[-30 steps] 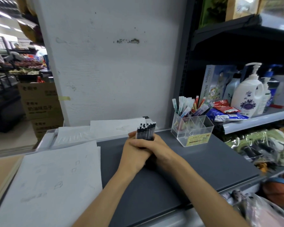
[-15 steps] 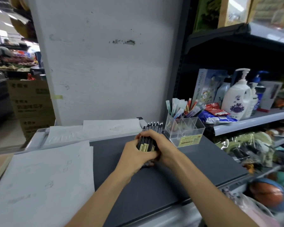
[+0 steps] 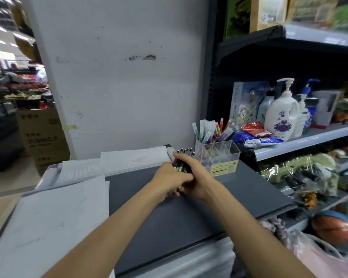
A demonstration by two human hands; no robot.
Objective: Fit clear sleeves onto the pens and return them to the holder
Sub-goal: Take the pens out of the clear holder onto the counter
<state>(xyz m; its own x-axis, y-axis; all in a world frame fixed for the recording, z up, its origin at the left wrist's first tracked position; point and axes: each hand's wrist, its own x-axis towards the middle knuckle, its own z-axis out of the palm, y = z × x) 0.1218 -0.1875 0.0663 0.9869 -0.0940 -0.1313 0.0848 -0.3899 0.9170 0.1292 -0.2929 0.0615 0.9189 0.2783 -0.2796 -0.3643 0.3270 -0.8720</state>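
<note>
Both hands, left hand [image 3: 170, 175] and right hand [image 3: 195, 177], clamp the bundle of pens [image 3: 182, 161], now tipped from upright toward the holder [image 3: 217, 155] at the surface's [image 3: 249, 189] far edge. Looks like squaring up before sleeving. Forearms converge, wrists low, fingers wrapped tight.

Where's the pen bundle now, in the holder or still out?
Out. Both hands, left and right, clasp the pens over the grey counter, beside the clear holder, whose front compartments look empty.
</note>
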